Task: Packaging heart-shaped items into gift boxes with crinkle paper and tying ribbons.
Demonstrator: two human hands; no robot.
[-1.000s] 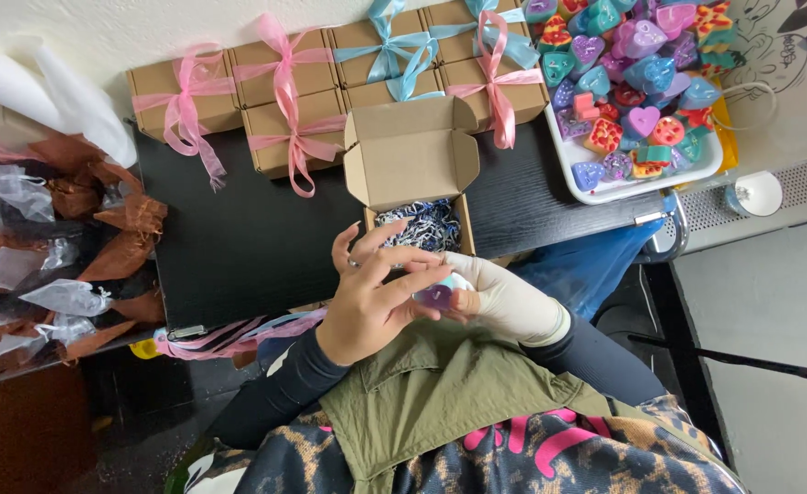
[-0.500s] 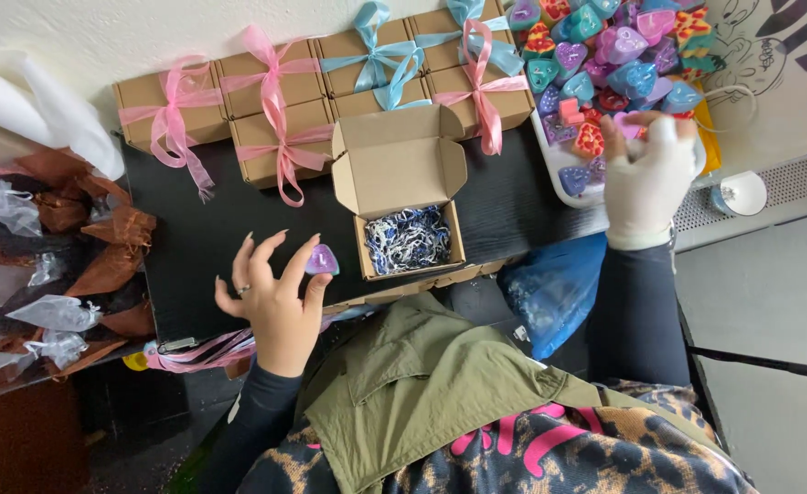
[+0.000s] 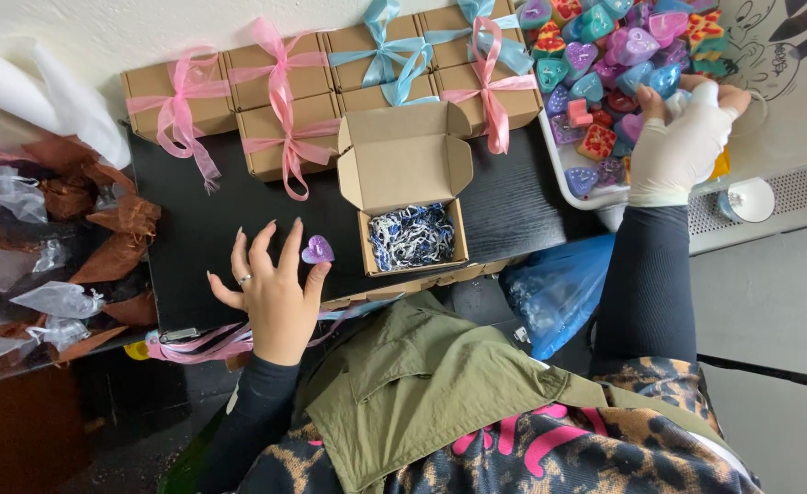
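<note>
Holding: left hand pinches purple heart soap, left of open cardboard box.
Reaching: gloved right hand grasps soaps in white tray, right of box.
Surface: black table.

We see ribbon-tied cardboard boxes along the wall, organza bags left, blue plastic bag below bench.

Soft, even daylight, faint shadows, no glare; sharp throughout, slight wide-angle bending at edges.
</note>
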